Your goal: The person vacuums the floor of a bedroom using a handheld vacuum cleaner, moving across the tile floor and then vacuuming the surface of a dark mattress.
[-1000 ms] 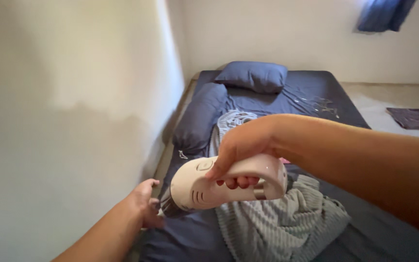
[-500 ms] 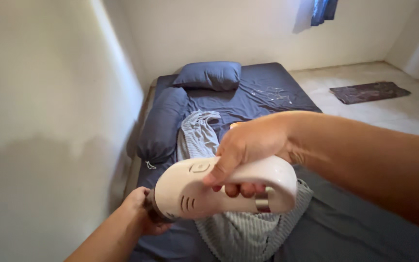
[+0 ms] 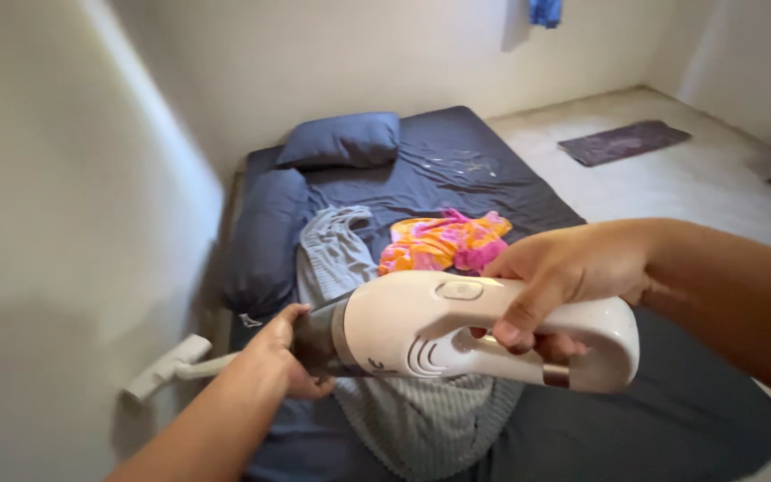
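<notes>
My right hand (image 3: 564,281) grips the handle of a white handheld vacuum cleaner (image 3: 457,330), held level above the bed. The vacuum's dark front end (image 3: 319,335) points left. My left hand (image 3: 283,357) is closed around that dark front end. A white nozzle piece (image 3: 167,366) sticks out to the left of my left hand, near the wall; whether the hand holds it too I cannot tell. Below the vacuum lies a grey ribbed blanket (image 3: 421,428) on the dark blue mattress (image 3: 671,419).
A dark blue pillow (image 3: 341,140) and a long bolster (image 3: 265,236) lie at the head of the mattress. An orange and pink cloth (image 3: 443,241) sits mid-bed. A wall (image 3: 55,223) runs close on the left. A small dark mat (image 3: 622,141) lies on the floor.
The view has swung right and the vacuum has moved right and levelled out. My left hand now grips its dark front end. The white nozzle and the orange-pink cloth have come into view.
</notes>
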